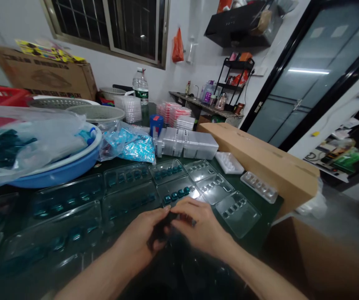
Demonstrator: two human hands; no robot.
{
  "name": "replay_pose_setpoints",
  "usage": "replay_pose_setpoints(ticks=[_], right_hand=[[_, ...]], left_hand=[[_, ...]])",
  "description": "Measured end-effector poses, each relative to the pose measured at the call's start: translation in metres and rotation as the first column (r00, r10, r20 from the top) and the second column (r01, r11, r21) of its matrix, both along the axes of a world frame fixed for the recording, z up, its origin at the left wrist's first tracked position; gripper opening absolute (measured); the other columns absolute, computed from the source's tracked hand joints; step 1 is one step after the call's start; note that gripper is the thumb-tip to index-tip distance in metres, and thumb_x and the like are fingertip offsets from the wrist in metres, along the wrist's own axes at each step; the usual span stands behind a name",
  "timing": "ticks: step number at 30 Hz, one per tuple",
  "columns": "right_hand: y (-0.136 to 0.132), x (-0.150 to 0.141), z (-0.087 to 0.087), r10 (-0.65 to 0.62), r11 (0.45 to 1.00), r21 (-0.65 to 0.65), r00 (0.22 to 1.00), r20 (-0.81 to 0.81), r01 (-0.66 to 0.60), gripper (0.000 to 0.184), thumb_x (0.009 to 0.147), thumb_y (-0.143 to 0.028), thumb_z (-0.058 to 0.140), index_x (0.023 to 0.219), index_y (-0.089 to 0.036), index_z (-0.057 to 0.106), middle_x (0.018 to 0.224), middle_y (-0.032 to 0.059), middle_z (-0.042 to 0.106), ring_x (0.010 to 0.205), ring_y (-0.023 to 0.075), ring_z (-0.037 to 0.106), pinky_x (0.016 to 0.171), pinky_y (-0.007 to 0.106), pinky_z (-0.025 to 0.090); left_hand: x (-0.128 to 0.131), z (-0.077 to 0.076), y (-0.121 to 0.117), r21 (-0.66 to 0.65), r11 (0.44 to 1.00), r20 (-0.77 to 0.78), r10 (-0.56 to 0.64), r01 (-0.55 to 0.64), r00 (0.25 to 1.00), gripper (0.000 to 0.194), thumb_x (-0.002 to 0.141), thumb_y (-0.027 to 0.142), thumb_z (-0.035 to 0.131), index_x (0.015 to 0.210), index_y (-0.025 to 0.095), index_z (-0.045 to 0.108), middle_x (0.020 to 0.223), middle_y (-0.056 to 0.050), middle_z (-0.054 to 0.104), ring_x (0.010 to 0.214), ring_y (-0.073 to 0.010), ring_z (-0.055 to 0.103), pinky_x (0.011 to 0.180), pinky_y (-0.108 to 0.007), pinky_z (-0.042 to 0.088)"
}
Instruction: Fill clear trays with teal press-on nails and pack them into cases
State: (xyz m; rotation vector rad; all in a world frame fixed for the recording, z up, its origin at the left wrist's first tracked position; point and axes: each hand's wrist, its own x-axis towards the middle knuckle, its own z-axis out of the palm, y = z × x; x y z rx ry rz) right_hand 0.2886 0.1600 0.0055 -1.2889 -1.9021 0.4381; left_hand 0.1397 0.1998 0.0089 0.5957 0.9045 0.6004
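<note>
1. Here we are at the dark green table (pixel 268 212), and both bare hands meet low in the middle, over its near part!
2. The left hand (pixel 145 229) has its thumb and curled fingers closed round a small dark thing (pixel 161 227), too blurred for me to name.
3. In comes the right hand (pixel 200 216) from the other side, fingers bent and fingertips drawn in by the thing's edge; whether they pinch it, I can't tell.
4. So the dark thing sits between the two hands, just on the near side of a clear tray (pixel 167 188) with a row of shiny teal pieces (pixel 179 193).
5. And look at the spread: more clear trays (pixel 129 196) to the left, teal pieces in them too, and others towards the right!
6. Behind them, a bag of blue packets (pixel 135 143) lies beside stacked clear boxes (pixel 200 146).
7. Far left, a blue basin (pixel 57 173) with a plastic bag (pixel 51 125) draped over it; over on the right, a long cardboard box (pixel 260 152) beside a small white tray (pixel 237 168).
</note>
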Motion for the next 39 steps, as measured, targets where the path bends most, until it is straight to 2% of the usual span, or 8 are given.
replay_pose_setpoints(ticks=[6, 10, 14, 21, 25, 30, 36, 39], right_hand=[[0.106, 0.081, -0.005, -0.381, 0.914, -0.014, 0.872, 0.308, 0.405, 0.021, 0.079, -0.024, 0.052, 0.095, -0.013, 0.060, 0.084, 0.0062, 0.063, 0.074, 0.0145, 0.057, 0.067, 0.025, 0.043], [0.158, 0.115, -0.024, -0.391, 0.884, -0.059, 0.803, 0.451, 0.463, 0.018, 0.080, -0.025, 0.052, 0.093, -0.014, 0.059, 0.092, 0.0059, 0.060, 0.085, 0.0167, 0.056, 0.076, 0.032, 0.043], [0.174, 0.118, -0.044, -0.320, 0.889, -0.101, 0.762, 0.563, 0.447, 0.023, 0.083, -0.029, 0.048, 0.099, -0.014, 0.053, 0.101, 0.0053, 0.055, 0.089, 0.0168, 0.054, 0.077, 0.037, 0.044], [0.179, 0.114, -0.054, -0.229, 0.902, -0.125, 0.703, 0.673, 0.413, 0.025, 0.083, -0.028, 0.048, 0.104, -0.015, 0.051, 0.105, 0.0060, 0.053, 0.092, 0.0179, 0.053, 0.077, 0.037, 0.044], [0.175, 0.105, -0.056, -0.226, 0.894, -0.130, 0.681, 0.697, 0.430, 0.028, 0.083, -0.028, 0.048, 0.106, -0.013, 0.050, 0.106, 0.0078, 0.052, 0.091, 0.0180, 0.053, 0.077, 0.037, 0.045], [0.160, 0.094, -0.037, -0.241, 0.901, -0.121, 0.712, 0.659, 0.417, 0.028, 0.082, -0.028, 0.050, 0.105, -0.011, 0.050, 0.105, 0.0085, 0.052, 0.090, 0.0179, 0.053, 0.077, 0.037, 0.045], [0.105, 0.045, 0.001, -0.278, 0.946, -0.024, 0.851, 0.445, 0.322, 0.032, 0.083, -0.020, 0.044, 0.113, -0.010, 0.047, 0.108, 0.0138, 0.052, 0.095, 0.0203, 0.051, 0.078, 0.032, 0.039], [0.056, 0.003, 0.006, -0.122, 0.985, -0.076, 0.933, 0.339, 0.157, 0.022, 0.083, -0.028, 0.044, 0.093, -0.018, 0.060, 0.080, 0.0014, 0.062, 0.071, 0.0119, 0.056, 0.063, 0.021, 0.041]], left_hand=[[-0.016, -0.014, 0.014, -0.046, 0.995, -0.032, 0.082, -0.083, 0.996, 0.019, 0.064, 0.008, 0.051, 0.082, 0.008, 0.058, 0.071, -0.006, 0.052, 0.048, -0.0085, 0.048, 0.031, -0.016, 0.024], [-0.034, -0.001, 0.007, -0.027, 0.996, -0.125, 0.086, -0.090, 0.988, 0.024, 0.065, 0.005, 0.048, 0.086, 0.009, 0.058, 0.075, -0.008, 0.055, 0.050, -0.0098, 0.049, 0.032, -0.017, 0.026], [-0.041, 0.014, 0.002, -0.053, 0.993, -0.241, 0.085, -0.101, 0.967, 0.027, 0.066, 0.005, 0.049, 0.091, 0.009, 0.058, 0.084, -0.012, 0.059, 0.053, -0.0114, 0.052, 0.032, -0.016, 0.027], [-0.043, 0.009, 0.002, -0.052, 0.997, -0.240, 0.046, -0.060, 0.970, 0.028, 0.068, 0.013, 0.058, 0.096, 0.012, 0.058, 0.093, -0.013, 0.062, 0.053, -0.0077, 0.051, 0.040, -0.015, 0.037], [-0.045, -0.004, 0.004, 0.014, 1.000, -0.174, 0.006, -0.004, 0.985, 0.024, 0.069, 0.020, 0.061, 0.091, 0.012, 0.060, 0.084, -0.010, 0.062, 0.043, -0.0030, 0.041, 0.031, -0.012, 0.026], [-0.049, -0.014, 0.000, 0.083, 0.995, 0.022, -0.054, 0.052, 0.998, 0.025, 0.073, 0.033, 0.057, 0.089, 0.014, 0.060, 0.070, -0.002, 0.056, 0.039, -0.0011, 0.035, 0.032, -0.013, 0.023], [-0.058, -0.008, -0.008, 0.115, 0.993, 0.013, 0.023, -0.024, 1.000, 0.032, 0.074, 0.032, 0.056, 0.102, 0.017, 0.056, 0.074, -0.005, 0.058, 0.046, -0.0057, 0.044, 0.035, -0.015, 0.026], [-0.057, -0.004, -0.014, 0.210, 0.977, 0.002, 0.029, -0.029, 1.000, 0.027, 0.072, 0.032, 0.058, 0.094, 0.015, 0.057, 0.080, -0.008, 0.060, 0.045, -0.0050, 0.043, 0.034, -0.014, 0.021]])
